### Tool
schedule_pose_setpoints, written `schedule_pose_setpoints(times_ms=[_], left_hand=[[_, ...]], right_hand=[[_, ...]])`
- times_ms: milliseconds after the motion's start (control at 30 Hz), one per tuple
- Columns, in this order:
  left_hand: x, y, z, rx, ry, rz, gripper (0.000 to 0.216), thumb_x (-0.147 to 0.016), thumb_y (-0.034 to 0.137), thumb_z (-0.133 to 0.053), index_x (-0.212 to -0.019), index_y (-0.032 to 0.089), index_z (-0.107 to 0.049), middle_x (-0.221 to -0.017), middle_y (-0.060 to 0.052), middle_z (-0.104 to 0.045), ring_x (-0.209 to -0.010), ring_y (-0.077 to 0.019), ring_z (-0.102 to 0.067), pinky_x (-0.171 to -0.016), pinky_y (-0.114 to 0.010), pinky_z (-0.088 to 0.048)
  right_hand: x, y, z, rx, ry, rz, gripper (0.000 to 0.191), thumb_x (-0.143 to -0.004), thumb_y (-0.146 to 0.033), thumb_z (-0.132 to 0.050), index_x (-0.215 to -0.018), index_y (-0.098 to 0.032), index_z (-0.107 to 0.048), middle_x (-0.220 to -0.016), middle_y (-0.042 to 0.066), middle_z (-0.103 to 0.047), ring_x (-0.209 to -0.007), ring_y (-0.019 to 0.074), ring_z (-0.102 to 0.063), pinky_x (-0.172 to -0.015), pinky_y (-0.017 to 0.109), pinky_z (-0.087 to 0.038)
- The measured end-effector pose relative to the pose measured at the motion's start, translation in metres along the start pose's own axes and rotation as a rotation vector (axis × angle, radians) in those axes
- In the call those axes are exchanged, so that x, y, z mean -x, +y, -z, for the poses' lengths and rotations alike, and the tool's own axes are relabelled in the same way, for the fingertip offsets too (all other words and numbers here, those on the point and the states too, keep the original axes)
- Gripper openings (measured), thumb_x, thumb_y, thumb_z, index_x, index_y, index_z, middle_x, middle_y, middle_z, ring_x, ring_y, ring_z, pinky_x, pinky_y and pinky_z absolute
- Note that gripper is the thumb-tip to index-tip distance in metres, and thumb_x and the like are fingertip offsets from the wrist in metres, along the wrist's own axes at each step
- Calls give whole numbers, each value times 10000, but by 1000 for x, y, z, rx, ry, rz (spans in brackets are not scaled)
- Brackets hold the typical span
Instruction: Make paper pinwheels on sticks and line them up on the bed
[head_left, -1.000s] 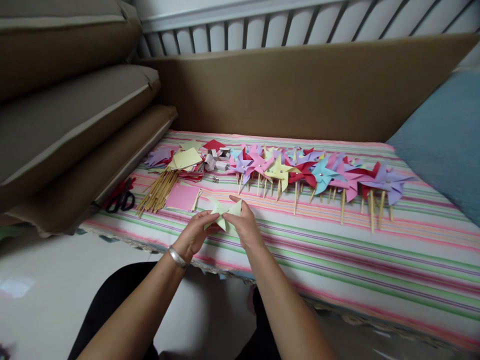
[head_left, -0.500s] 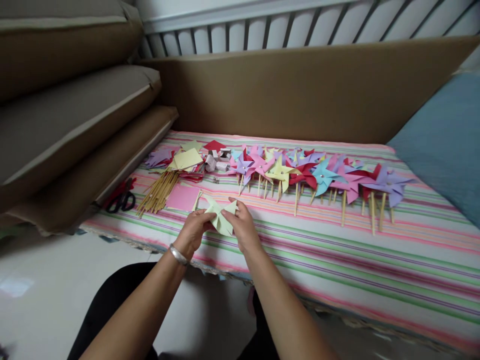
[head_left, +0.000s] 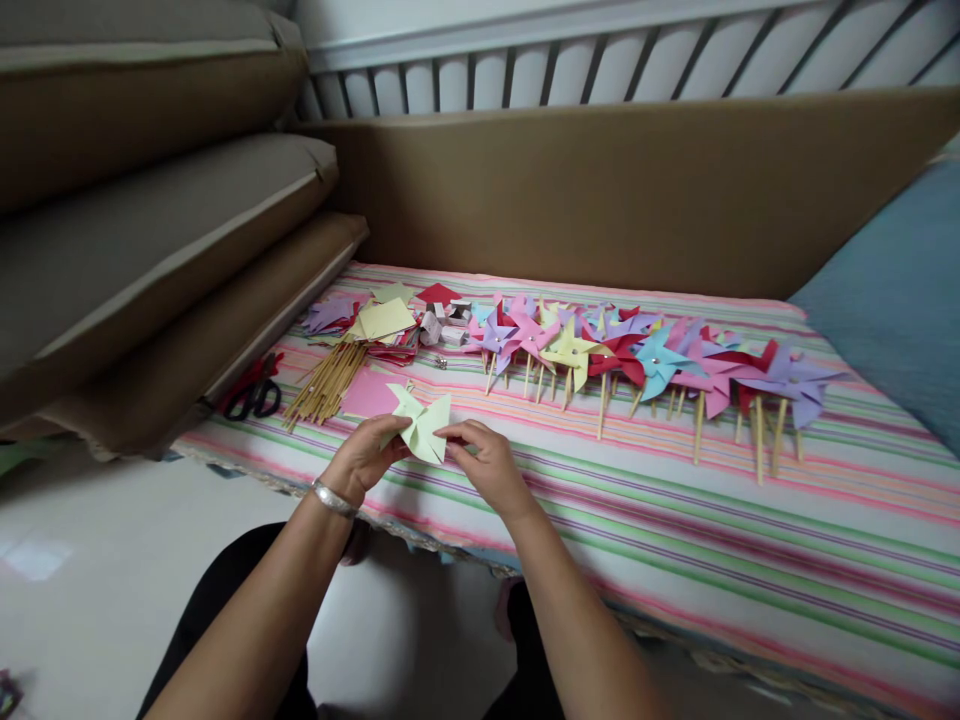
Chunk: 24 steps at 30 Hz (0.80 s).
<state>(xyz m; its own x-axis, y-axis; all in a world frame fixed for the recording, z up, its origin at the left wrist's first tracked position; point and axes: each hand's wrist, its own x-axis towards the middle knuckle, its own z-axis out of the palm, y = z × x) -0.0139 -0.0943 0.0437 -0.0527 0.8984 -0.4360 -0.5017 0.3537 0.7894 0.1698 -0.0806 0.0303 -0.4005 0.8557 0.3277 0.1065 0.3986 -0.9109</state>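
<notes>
A pale green paper pinwheel [head_left: 420, 425], partly folded, is held between both hands above the near edge of the striped cloth [head_left: 675, 520]. My left hand [head_left: 365, 458], with a silver bracelet at the wrist, pinches its left side. My right hand [head_left: 487, 462] pinches a flap at its right. Just beyond lie a pink paper square [head_left: 367, 393] and a bundle of wooden sticks [head_left: 326, 380]. A row of finished coloured pinwheels on sticks [head_left: 645, 360] stretches to the right.
Loose paper squares and small white boxes [head_left: 442, 322] lie at the far left of the cloth. Black-and-red scissors [head_left: 251, 392] rest on a brown cushion. Stacked cushions fill the left, a brown board [head_left: 600, 190] stands behind, and a blue cushion [head_left: 892, 290] is at right.
Both hands have shifted left and slightly nearer with the green pinwheel, and its flaps have been folded inward more. The view has shifted a little.
</notes>
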Motion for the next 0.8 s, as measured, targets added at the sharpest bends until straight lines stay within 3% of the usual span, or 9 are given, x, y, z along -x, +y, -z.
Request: schedule_pose_setpoints(times_ms=[267, 567, 800], left_hand=[[11, -3, -15, -165, 9, -73, 94, -550, 165, -710, -596, 110, -650, -560, -13, -612, -532, -108, -548, -565, -236, -444], [12, -12, -27, -186, 18, -127, 184, -516, 198, -731, -667, 101, -689, -613, -33, -653, -559, -118, -564, -622, -252, -453], [12, -17, -32, -194, 7, -150, 174, -522, 207, -732, -652, 100, -690, -600, -33, -651, -554, -122, -564, -620, -253, -446]], right_hand=[[-2, 0, -2, -162, -24, -135, 105, -740, -241, -601, -769, -208, -696, -786, 19, -644, -762, 161, -590, -713, 273, -447], [-5, 2, -5, -244, 78, -384, 141, -657, -310, -643, -653, -168, -643, -586, -12, -602, -539, 121, -510, -550, 245, -408], [-6, -2, -6, -270, 129, -437, 168, -636, -330, -650, -611, -170, -607, -527, -30, -552, -480, 104, -469, -491, 230, -378]])
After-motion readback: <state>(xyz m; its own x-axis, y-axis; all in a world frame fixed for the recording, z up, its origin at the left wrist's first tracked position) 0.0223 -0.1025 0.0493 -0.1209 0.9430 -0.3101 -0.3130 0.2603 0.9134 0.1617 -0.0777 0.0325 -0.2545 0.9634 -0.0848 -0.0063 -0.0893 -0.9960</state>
